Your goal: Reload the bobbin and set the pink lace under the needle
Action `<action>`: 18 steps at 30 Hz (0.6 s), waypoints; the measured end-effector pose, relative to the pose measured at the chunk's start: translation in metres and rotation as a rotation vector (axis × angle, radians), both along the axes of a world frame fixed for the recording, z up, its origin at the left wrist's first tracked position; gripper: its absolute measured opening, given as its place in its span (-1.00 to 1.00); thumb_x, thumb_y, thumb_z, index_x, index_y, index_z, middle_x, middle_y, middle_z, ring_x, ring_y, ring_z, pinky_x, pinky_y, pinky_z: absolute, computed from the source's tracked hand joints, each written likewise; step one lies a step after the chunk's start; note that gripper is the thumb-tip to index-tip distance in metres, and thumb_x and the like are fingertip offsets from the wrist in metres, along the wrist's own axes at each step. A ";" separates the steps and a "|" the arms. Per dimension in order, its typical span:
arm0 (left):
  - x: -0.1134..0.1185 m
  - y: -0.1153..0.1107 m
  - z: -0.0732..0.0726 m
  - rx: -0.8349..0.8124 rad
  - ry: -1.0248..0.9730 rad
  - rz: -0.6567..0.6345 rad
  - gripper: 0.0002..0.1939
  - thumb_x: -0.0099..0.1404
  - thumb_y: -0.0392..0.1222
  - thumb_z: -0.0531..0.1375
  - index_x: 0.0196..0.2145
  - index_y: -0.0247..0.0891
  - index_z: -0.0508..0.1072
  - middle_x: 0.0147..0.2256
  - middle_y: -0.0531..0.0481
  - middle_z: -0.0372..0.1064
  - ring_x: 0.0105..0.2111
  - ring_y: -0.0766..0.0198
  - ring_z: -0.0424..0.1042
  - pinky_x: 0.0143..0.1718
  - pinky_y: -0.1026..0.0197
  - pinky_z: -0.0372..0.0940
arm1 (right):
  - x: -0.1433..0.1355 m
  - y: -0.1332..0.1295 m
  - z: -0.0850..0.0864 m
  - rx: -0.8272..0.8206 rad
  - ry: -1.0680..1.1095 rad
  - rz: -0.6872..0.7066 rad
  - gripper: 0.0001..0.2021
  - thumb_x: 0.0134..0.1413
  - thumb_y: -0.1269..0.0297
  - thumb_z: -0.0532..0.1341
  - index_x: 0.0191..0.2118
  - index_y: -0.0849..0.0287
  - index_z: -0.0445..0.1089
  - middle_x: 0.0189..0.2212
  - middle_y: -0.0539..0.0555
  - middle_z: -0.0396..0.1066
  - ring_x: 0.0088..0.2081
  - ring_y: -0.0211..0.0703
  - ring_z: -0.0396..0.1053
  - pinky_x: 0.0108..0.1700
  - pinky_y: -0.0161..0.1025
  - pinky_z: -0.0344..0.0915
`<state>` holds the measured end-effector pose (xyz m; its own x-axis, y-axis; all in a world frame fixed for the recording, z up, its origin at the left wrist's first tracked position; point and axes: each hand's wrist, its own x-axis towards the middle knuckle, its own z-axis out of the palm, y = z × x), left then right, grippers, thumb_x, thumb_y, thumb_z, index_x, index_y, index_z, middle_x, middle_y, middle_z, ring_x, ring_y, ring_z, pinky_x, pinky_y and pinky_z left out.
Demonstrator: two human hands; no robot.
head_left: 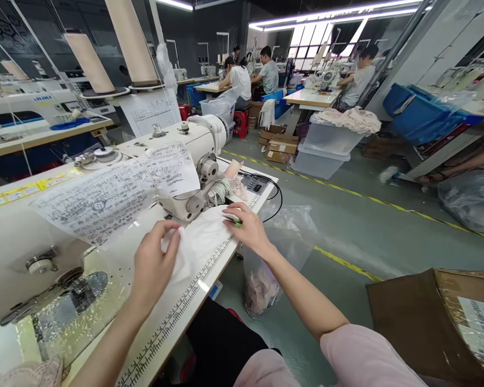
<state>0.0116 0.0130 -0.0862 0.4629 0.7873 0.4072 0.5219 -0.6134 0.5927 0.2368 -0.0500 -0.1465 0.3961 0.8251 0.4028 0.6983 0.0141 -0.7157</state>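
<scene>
White fabric (pixel 207 228) lies along the front of the sewing table, under the right end of the sewing machine (pixel 173 142). My left hand (pixel 155 260) pinches its left part between thumb and fingers. A small green-handled tool, probably thread snips (pixel 237 223), sits in my right hand (pixel 248 228), mostly hidden by the fingers. That hand's fingertips rest on the right end of the fabric. A ruler strip (pixel 185 298) runs along the table edge below both hands. Handwritten paper sheets (pixel 121 193) hang over the machine's front.
Thread cones (pixel 135 43) stand behind the machine. A coil of pale cord (pixel 220 192) and a black cable (pixel 281 201) lie at the table's right end. A clear plastic bag (pixel 282 236) hangs beside it. A cardboard box (pixel 407 317) stands right. Several people work at machines farther back.
</scene>
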 end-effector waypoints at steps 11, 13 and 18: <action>0.027 -0.016 -0.042 0.453 0.331 -0.199 -0.74 0.40 -0.17 0.06 0.00 -0.17 0.41 0.02 -0.09 0.43 0.05 0.04 0.38 -0.02 0.01 0.34 | 0.035 0.020 -0.009 0.013 -0.055 -0.052 -0.84 0.10 0.33 0.13 -0.31 0.16 0.48 -0.28 0.07 0.47 -0.22 -0.18 0.41 -0.13 -0.25 0.31; 0.019 -0.017 -0.051 0.401 0.453 -0.172 -0.61 0.42 -0.10 0.03 0.15 -0.21 0.30 0.16 -0.17 0.30 0.17 -0.02 0.27 0.10 -0.07 0.30 | 0.041 0.026 -0.008 0.011 -0.079 -0.051 -0.82 0.13 0.31 0.11 -0.28 0.15 0.47 -0.26 0.08 0.46 -0.20 -0.15 0.40 -0.11 -0.23 0.30; 0.027 -0.014 -0.060 0.293 0.586 -0.127 -0.54 0.47 -0.13 -0.07 0.26 -0.23 0.18 0.29 -0.17 0.08 0.28 0.01 0.11 0.03 0.04 0.40 | 0.057 0.041 -0.008 -0.016 -0.141 -0.054 -0.78 0.13 0.30 0.08 -0.25 0.17 0.47 -0.22 0.12 0.46 -0.16 -0.08 0.38 -0.09 -0.19 0.28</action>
<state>0.0390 -0.0007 -0.1467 0.7548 0.6069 0.2489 0.6198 -0.7841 0.0320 0.2938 -0.0086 -0.1541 0.3806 0.8108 0.4447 0.7916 -0.0371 -0.6099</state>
